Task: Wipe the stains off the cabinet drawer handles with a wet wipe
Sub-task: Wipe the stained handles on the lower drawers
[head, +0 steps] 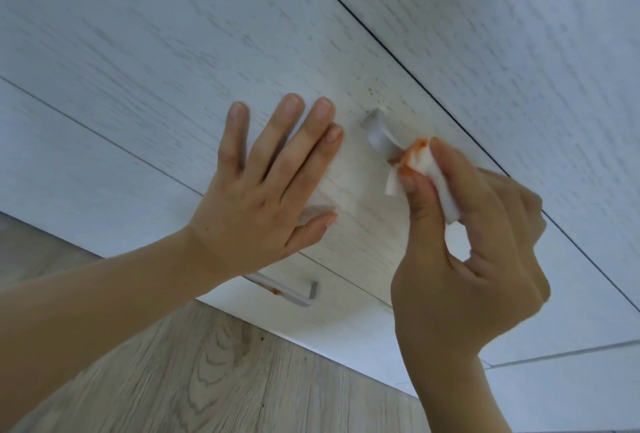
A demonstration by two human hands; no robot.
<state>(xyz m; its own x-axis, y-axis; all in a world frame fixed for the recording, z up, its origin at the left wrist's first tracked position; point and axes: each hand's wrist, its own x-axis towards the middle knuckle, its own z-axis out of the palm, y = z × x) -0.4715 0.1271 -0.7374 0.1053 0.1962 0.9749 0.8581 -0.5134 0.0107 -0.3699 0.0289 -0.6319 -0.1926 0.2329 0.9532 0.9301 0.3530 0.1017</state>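
Fingers of the right hand (474, 242) are pinching a folded wet wipe (420, 169), its orange-stained tip pressing on the upper drawer handle (379, 136) at two o'clock from the left hand (266, 190), which is lying flat and spread on the drawer front (156, 93). Risk is lying in the soiled tip: it is likely smearing orange back onto the handle, while the lower handle (287, 292), at six o'clock, is showing an untouched stain.

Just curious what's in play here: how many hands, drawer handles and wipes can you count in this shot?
Bare hands: 2, the left hand flat on the white wood-grain drawer front, the right hand pinching the wipe
Grey metal bar drawer handles: 2, the upper handle and the lower handle
White folded wet wipe with orange-red stain: 1
Total: 5
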